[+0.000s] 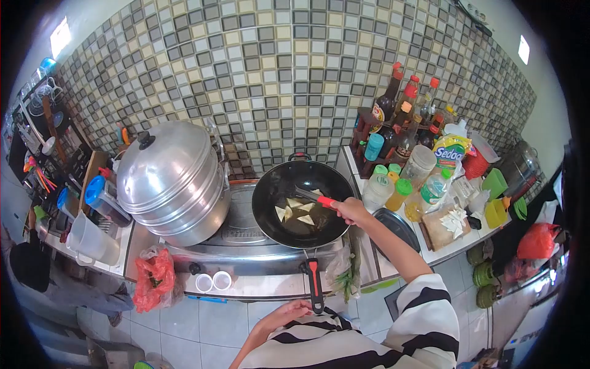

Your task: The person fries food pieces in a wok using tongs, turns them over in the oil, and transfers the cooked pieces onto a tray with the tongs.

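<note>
My right hand (351,211) is closed around the red handle of a spatula (329,202), whose dark end reaches into a black wok (267,212) on the stove. Several pale, mostly triangular pieces (305,219) lie in shiny liquid at the wok's bottom. The wok's red and black handle (314,286) points toward my body. My left hand (294,311) rests near the end of that handle, against my striped clothing; its fingers are bent, and whether they touch the handle is unclear.
A large lidded metal steamer (175,184) stands left of the wok. Two white cups (222,280) and a red plastic bag (155,277) are at the front edge. Bottles (387,101), jars (402,194) and a brown board (445,227) crowd the right counter.
</note>
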Tool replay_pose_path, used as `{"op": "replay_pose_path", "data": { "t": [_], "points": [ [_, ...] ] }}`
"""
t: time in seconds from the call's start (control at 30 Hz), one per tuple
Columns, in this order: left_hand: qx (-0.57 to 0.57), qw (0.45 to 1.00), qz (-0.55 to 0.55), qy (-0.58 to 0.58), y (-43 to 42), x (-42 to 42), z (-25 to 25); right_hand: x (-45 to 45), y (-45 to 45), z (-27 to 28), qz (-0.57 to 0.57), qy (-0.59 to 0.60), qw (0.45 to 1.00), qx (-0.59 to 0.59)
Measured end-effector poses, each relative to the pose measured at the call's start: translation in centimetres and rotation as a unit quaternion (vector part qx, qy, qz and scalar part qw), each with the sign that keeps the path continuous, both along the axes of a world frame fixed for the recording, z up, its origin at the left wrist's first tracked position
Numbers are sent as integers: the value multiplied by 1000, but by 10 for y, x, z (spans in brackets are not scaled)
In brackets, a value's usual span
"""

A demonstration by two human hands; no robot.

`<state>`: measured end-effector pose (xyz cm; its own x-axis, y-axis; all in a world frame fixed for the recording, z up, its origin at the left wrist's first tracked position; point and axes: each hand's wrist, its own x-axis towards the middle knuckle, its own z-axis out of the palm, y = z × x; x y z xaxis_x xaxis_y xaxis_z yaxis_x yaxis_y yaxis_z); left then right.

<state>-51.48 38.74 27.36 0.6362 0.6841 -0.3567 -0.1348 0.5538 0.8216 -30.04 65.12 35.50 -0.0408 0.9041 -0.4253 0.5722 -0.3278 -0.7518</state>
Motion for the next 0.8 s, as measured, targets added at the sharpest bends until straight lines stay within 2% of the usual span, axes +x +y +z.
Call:
{"op": "replay_pose_path", "data": {
  "t": [0.1,0.27,0.4,0.5,0.57,0.8],
  "points": [
    [-13,1000,6,8,1,0,7,17,-6,5,16,-40,999,22],
    [2,1000,-9,-7,5,0,-13,40,-19,10,83,-65,991,85],
    [9,1000,-5,2,7,2,-14,45,-27,7,101,-64,991,67],
    [0,1000,-10,-2,7,2,-16,49,-20,-9,89,1,996,-1],
    [4,1000,-10,-1,7,2,-11,48,-15,-17,88,132,982,-100],
    [17,1000,-7,-2,4,-2,-8,25,-10,-17,44,134,985,-99]
  ]
}}
